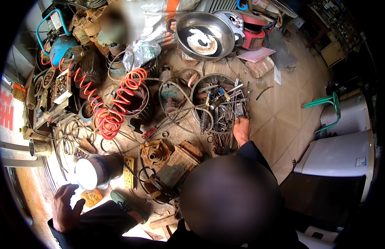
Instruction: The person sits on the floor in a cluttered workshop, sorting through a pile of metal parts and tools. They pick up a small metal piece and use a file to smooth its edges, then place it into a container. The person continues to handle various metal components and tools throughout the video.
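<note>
Metal tools (220,113) are heaped in the round basin (199,81) on the floor (279,112), presumably corralled by its rim. Right hand (242,130) is set at basin's near-right edge; grip can't be told. Left hand (66,209) is held loosely spread, nothing gripped, near white-ended cylinder (87,172).

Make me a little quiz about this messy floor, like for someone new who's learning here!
1. What colour is the coiled hose?
2. Which hand is at the heap of metal tools: left or right?
3. True or false: the yellow power strip lies on the floor.

Key:
1. Red.
2. The right hand.
3. True.
</note>
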The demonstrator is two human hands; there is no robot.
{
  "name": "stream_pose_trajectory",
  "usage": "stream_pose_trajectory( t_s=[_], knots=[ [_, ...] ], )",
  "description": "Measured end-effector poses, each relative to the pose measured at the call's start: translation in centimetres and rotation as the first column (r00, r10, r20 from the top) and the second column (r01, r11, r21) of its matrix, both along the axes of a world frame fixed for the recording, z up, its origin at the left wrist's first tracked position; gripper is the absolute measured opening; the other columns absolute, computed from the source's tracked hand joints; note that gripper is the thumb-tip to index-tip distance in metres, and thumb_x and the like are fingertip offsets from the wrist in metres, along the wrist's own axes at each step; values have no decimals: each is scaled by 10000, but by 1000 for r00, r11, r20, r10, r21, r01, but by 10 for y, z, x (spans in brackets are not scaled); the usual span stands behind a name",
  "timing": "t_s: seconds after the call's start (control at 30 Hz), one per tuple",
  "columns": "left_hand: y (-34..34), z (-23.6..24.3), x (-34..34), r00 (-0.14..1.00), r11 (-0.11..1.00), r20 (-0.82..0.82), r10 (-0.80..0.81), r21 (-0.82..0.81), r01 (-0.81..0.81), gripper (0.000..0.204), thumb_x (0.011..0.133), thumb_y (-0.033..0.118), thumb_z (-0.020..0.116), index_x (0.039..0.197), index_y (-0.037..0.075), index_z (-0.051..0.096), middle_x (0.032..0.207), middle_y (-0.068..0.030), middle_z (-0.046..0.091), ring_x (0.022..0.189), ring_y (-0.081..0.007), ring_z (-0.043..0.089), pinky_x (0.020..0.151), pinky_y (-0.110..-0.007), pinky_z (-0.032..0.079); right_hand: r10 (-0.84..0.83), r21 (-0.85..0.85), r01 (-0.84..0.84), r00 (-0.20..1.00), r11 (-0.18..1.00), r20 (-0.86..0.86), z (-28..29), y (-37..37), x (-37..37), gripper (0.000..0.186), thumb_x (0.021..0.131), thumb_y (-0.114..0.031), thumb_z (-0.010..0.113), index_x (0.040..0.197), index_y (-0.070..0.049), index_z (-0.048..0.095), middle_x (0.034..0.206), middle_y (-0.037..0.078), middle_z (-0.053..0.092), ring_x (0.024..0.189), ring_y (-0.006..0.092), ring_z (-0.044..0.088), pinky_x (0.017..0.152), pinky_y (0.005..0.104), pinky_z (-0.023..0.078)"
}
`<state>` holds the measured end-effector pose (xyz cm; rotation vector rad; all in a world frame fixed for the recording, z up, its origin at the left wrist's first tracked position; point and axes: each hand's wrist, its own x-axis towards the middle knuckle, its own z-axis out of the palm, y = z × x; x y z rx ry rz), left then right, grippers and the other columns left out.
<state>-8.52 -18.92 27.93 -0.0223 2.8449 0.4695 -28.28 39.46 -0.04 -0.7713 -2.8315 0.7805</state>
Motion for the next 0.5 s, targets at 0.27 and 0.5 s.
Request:
stream_pose_trajectory(
  t_s=[0.27, 0.5],
  knots=[
    [2, -6, -6, 1000, 1000, 1, 30, -7, -30, 484, 715, -5, 734, 1183, -24, 616, 1109, -233, 666, 936, -350, 637, 794, -435, 548, 4, -157, -41, 974, 987, -227, 17, 19, -3, 372, 993, -285, 595, 1140, 44, 687, 1004, 277, 712, 986, 452, 681, 865, 478, 523],
    [-3, -19, -1, 999, 998, -3, 54, -41, -54, 436, 726, -25, 685, 1158, -9, 630, 1095, -213, 665, 903, -326, 628, 796, -425, 529, -303, -272, 216, 892, 938, -335, -39, 79, 146, 219, 982, -165, 639, 940, 49, 663, 778, 185, 644, 695, 269, 624, 651, 395, 484]
  ],
)
